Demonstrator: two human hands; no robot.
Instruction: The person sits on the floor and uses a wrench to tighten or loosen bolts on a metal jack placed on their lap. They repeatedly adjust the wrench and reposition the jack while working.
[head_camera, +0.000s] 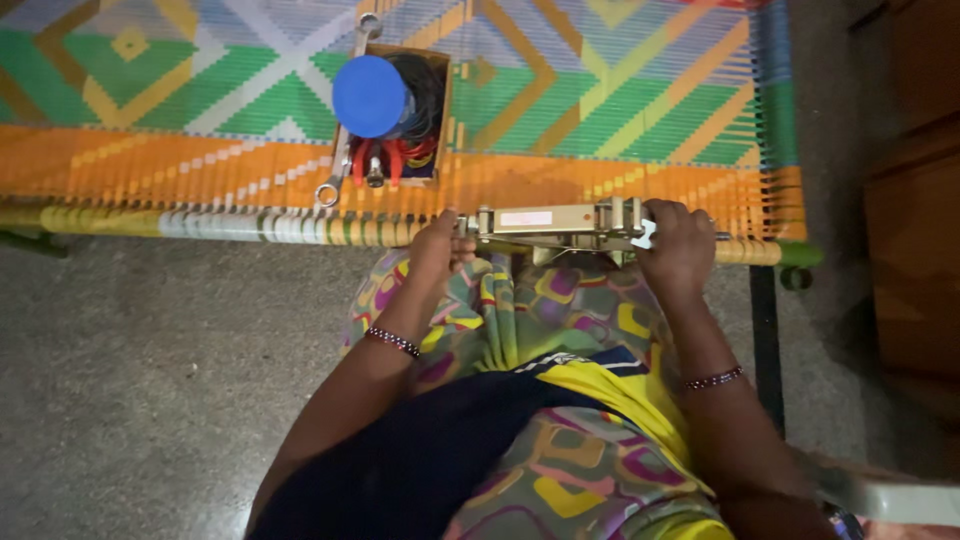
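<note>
Brass-coloured metal tool (560, 225) lies along the near edge of the woven cot (620, 110), long axis running 9 to 3 o'clock. Left hand (440, 250) pinches its 9 o'clock end with the fingertips; right hand (678, 245) is clenched over the 3 o'clock end. Both hands sit equally near, one per end. At 11 o'clock from the tool, an open box (395, 115) holds a blue-capped container (370, 96) and red-handled pliers (385, 160).

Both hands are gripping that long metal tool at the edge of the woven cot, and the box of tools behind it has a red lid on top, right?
Not quite: the lid is blue, not red, as the head view shows. The rest holds: the left hand and right hand grip the metal tool at the woven cot's edge, the box behind it.
</note>
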